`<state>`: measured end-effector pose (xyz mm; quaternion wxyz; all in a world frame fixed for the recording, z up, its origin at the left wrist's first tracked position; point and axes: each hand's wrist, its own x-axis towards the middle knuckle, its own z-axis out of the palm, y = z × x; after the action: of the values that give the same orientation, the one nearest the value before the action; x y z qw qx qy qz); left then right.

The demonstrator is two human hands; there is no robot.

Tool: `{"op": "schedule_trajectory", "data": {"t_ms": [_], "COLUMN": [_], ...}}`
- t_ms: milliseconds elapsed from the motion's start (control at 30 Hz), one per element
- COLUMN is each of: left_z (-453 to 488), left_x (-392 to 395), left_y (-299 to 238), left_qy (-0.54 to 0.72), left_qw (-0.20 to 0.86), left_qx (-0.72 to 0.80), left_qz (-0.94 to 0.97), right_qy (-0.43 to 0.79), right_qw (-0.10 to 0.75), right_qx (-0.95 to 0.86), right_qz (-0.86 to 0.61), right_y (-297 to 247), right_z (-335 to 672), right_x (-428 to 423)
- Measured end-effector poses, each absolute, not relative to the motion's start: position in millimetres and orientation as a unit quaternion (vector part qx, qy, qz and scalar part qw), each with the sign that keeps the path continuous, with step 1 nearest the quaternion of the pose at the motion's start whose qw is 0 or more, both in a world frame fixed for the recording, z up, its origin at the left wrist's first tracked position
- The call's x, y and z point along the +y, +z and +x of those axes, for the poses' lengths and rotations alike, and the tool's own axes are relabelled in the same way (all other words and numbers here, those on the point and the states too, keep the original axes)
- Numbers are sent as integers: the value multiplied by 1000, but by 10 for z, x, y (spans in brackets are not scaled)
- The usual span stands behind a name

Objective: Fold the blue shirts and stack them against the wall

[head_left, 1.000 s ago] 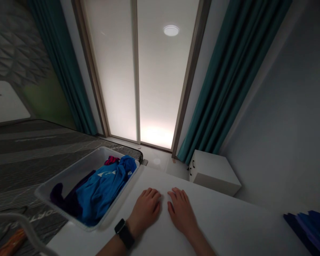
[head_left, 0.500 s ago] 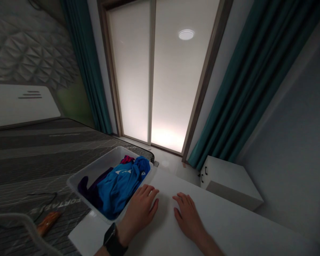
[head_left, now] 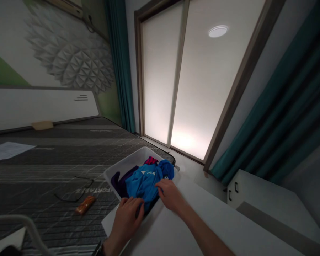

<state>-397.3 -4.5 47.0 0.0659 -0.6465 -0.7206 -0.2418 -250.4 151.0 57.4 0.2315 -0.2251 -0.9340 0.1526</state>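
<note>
A whitish plastic bin (head_left: 110,172) stands across the corner of the white tabletop, beside the mattress. Inside it lies a heap of clothes: a crumpled blue garment (head_left: 142,183) with white print, a dark purple piece (head_left: 120,186) on the left and a pink-and-dark striped piece (head_left: 151,160) at the back. My left hand (head_left: 128,216) is over the bin's near side, fingers curved towards the blue garment and thumb apart from them. My right hand (head_left: 170,195) reaches over the bin's right rim, fingertips at the blue garment. Neither hand shows a clear grip on cloth.
The dark mattress (head_left: 69,160) fills the left, with an orange-brown packet (head_left: 85,205), a thin dark cord (head_left: 69,201) and white paper (head_left: 9,150) on it. A pale curved tube (head_left: 29,225) crosses the lower left. A white cabinet (head_left: 277,202) stands at right, by the curtain.
Both hands have gone from above the white tabletop to the bin, the right one leftward onto the blue garment. The view has turned left, so the bin sits further right in it.
</note>
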Motion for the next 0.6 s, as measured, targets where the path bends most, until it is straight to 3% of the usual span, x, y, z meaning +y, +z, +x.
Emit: {"op": "schedule_trajectory", "data": {"t_ms": [233, 600], "left_z": [-3949, -3963], "left_x": [-5, -9], "left_y": [405, 338], "left_qy": [-261, -290], "left_qw": [64, 126], "left_qx": [-741, -729], "left_qz": [-616, -607], "right_qy": [82, 58], "right_qw": [79, 107], "right_qx": [-976, -960], "right_qz": [-184, -251], "right_y": [600, 697], "right_z": [-3064, -2966], "right_x": [1714, 1720]}}
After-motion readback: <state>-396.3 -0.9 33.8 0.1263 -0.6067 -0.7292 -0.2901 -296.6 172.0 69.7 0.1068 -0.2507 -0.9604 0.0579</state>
